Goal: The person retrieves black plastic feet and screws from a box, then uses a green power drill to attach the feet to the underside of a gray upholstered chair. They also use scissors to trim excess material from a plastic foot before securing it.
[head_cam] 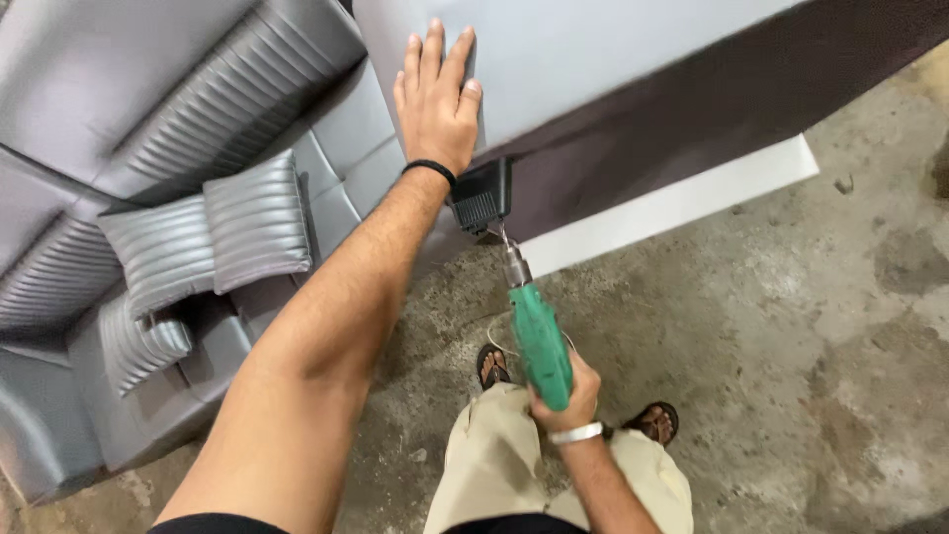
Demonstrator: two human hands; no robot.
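Nearest the camera, the right hand (pixel 565 394) is wrapping shut around the grip of a green drill (pixel 540 341), thumb and fingers closed fully on it, a pale band sitting on the wrist below. The drill is pointing up and away from the body, its chuck and bit meeting a black leg (pixel 481 196) at the bottom corner of an upturned sofa (pixel 633 69), so the tool is lining up with the fastening there. Below, sandalled feet are standing on the stained concrete floor (pixel 791 346), apart, which is likely steadying the stance. Farther out, the left hand (pixel 438 94) is lying flat and open on the sofa's grey side, fingers together and stretched, holding nothing; it seems to be pressing the piece so that it is not shifting under the drill's push. A black band is circling that wrist. A white strip (pixel 682 203) is running along the dark underside. To the left, grey ribbed cushions (pixel 213 232) are resting on other grey seating, well apart from the drill.
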